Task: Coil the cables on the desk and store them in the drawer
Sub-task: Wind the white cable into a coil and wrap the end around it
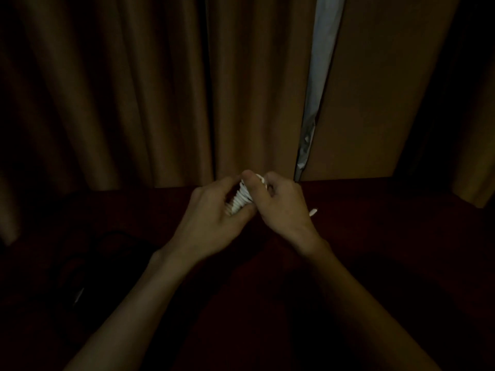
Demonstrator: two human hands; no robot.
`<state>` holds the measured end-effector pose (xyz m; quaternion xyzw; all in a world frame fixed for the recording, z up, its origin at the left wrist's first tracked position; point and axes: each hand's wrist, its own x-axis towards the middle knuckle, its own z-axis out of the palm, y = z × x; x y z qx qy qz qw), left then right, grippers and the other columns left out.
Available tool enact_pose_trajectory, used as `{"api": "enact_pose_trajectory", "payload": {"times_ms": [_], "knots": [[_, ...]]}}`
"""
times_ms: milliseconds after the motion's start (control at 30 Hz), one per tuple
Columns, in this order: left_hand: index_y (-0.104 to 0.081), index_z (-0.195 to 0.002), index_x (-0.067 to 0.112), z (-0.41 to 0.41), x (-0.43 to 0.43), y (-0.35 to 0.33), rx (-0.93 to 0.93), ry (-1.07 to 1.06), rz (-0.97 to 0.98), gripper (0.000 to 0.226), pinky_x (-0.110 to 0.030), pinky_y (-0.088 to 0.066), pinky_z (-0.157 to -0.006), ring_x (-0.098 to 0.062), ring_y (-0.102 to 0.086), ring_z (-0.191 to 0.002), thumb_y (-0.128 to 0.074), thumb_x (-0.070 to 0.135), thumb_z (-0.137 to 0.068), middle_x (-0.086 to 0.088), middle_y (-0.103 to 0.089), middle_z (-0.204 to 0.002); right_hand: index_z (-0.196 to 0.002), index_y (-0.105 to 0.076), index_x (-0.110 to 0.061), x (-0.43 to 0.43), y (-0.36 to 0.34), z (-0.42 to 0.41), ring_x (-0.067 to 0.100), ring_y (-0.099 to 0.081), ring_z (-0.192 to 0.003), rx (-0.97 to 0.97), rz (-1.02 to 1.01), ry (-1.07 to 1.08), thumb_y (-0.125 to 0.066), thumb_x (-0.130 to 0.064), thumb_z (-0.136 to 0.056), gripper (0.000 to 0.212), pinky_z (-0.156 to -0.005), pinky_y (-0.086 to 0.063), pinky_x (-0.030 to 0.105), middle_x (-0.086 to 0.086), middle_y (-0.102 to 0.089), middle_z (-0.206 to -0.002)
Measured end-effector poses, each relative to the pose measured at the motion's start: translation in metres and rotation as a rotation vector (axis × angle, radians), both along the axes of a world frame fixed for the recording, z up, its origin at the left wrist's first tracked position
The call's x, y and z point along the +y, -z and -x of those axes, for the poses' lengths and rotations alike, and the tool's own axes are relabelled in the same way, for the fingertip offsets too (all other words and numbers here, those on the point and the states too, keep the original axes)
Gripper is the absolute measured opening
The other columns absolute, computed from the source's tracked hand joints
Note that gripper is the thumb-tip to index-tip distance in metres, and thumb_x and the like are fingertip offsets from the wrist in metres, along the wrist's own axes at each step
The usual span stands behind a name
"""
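Observation:
A white cable (239, 200) is wound into a tight bundle of several loops between both hands, above the far middle of the dark red desk (375, 236). My left hand (214, 218) grips the bundle, its fingers curled round the loops. My right hand (281, 207) pinches the cable's upper part against the bundle. The cable's free white end (313, 211) pokes out to the right of my right hand. The room is very dim and no drawer is visible.
Black cables (88, 266) lie in dark loops on the desk's left side, hard to make out. Brown curtains (134, 89) hang right behind the desk, with a pale gap (318, 76) between them.

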<state>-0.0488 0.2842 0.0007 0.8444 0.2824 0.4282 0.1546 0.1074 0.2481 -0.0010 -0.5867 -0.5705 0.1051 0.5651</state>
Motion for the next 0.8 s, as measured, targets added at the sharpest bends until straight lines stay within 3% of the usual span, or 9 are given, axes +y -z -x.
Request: {"api": "enact_pose_trajectory", "payload": {"times_ms": [100, 167, 267, 333, 467, 633, 700, 800], "knots": [[-0.068, -0.121, 0.021, -0.005, 0.0, 0.003, -0.076, 0.029, 0.021, 0.03, -0.019, -0.053, -0.07, 0.002, -0.069, -0.085, -0.071, 0.03, -0.093, 0.011, -0.074, -0.096, -0.081, -0.06, -0.008, -0.001, -0.004, -0.003, 0.004, -0.048, -0.051, 0.165, 0.042, -0.197, -0.057, -0.062, -0.092, 0.055, -0.051, -0.038, 0.026, -0.006, -0.051, -0.061], [-0.072, -0.108, 0.02, -0.005, 0.001, -0.001, -0.24, 0.063, 0.251, 0.017, -0.029, -0.055, -0.062, -0.007, -0.071, -0.073, -0.066, 0.032, -0.096, 0.005, -0.075, -0.086, -0.1, -0.055, 0.003, -0.003, -0.006, -0.008, 0.007, -0.038, -0.046, 0.359, 0.085, -0.456, -0.053, -0.058, -0.096, 0.061, -0.044, -0.03, 0.023, 0.005, -0.043, -0.066], [-0.072, -0.098, 0.011, 0.002, 0.003, -0.013, -0.5, 0.239, 0.67, 0.03, -0.024, -0.049, -0.05, -0.013, -0.062, -0.058, -0.06, 0.038, -0.092, -0.005, -0.073, -0.079, -0.108, -0.053, -0.004, -0.006, -0.009, -0.016, 0.006, -0.031, -0.046, 0.416, 0.085, -0.654, -0.052, -0.033, -0.102, 0.03, -0.044, -0.025, 0.02, 0.007, -0.038, -0.065], [-0.072, -0.096, 0.006, 0.005, -0.001, -0.016, -0.525, 0.412, 0.822, 0.033, -0.02, -0.047, -0.048, -0.013, -0.059, -0.057, -0.06, 0.037, -0.095, -0.01, -0.071, -0.08, -0.112, -0.054, -0.007, -0.009, -0.01, -0.017, 0.003, -0.036, -0.047, 0.416, 0.077, -0.719, -0.056, -0.025, -0.101, 0.021, -0.044, -0.029, 0.018, -0.001, -0.053, -0.066], [-0.075, -0.097, 0.007, 0.005, -0.005, -0.012, -0.423, 0.725, 0.945, 0.039, -0.022, -0.047, -0.05, -0.014, -0.058, -0.057, -0.071, 0.045, -0.088, -0.015, -0.068, -0.083, -0.139, -0.048, -0.016, -0.02, -0.014, -0.016, -0.001, -0.054, -0.053, 0.464, 0.122, -0.859, -0.058, -0.025, -0.098, 0.042, -0.047, -0.036, 0.011, -0.012, -0.064, -0.074], [-0.076, -0.105, 0.013, 0.01, -0.003, -0.011, -0.374, 0.865, 1.041, 0.045, -0.022, -0.047, -0.052, -0.013, -0.059, -0.057, -0.076, 0.052, -0.082, -0.013, -0.068, -0.083, -0.125, -0.066, -0.028, -0.02, -0.013, -0.021, 0.006, -0.06, -0.07, 0.329, 0.126, -0.924, -0.077, -0.042, -0.084, 0.045, -0.065, -0.037, 0.033, -0.006, -0.067, -0.088], [-0.076, -0.105, 0.014, 0.011, -0.002, -0.01, -0.377, 0.876, 1.085, 0.045, -0.022, -0.047, -0.051, -0.014, -0.059, -0.056, -0.075, 0.053, -0.082, -0.012, -0.068, -0.081, -0.123, -0.065, -0.019, -0.022, -0.016, -0.021, 0.01, -0.061, -0.072, 0.32, 0.149, -0.936, -0.08, -0.032, -0.085, 0.043, -0.068, -0.043, 0.035, -0.004, -0.068, -0.089], [-0.076, -0.104, 0.014, 0.01, -0.003, -0.011, -0.382, 0.823, 1.147, 0.043, -0.023, -0.048, -0.051, -0.016, -0.061, -0.058, -0.065, 0.053, -0.089, -0.014, -0.068, -0.078, -0.118, -0.059, -0.005, -0.023, -0.018, -0.019, 0.012, -0.067, -0.072, 0.307, 0.132, -0.903, -0.068, -0.006, -0.09, 0.029, -0.076, -0.058, 0.034, 0.0, -0.07, -0.085]]}}
